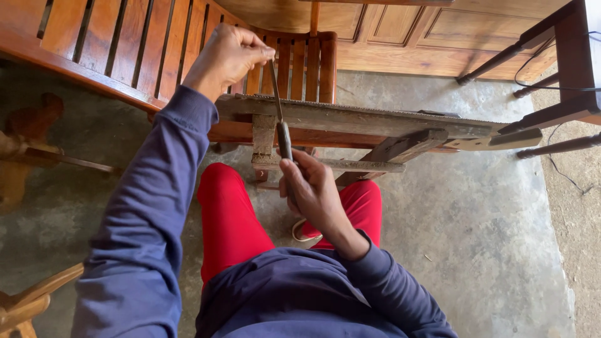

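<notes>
Steel file [276, 100], long and slim w/ a dark handle, lies across the toothed top edge of a saw blade [375, 119] clamped between weathered wooden boards [350, 122] of a rough vise frame. Left hand [228, 53] is closed in a pinch on the file's far tip, just beyond the boards; right hand [313, 191] is wrapped shut round the handle on the near side, just below the boards, above the person's red-trousered knees [231, 213]. File sits roughly square to the blade, tilted a little up toward the left hand. Judgement: for a clean stroke keep both ends level, press evenly, hold the same angle tooth to tooth, and guide w/ the tip hand rather than forcing it. Edges: saw teeth run exposed along the boards to the right, close to the knuckles' path. Slatted wooden bench [125, 44] stands just behind the boards, so forward travel for the left hand is limited. Room is open to the right of the boards over the concrete floor [476, 225]; dark chair legs [551, 112] stand at the boards' far right end, a cable trailing nearby. Near side is hemmed by the person's lap.
</notes>
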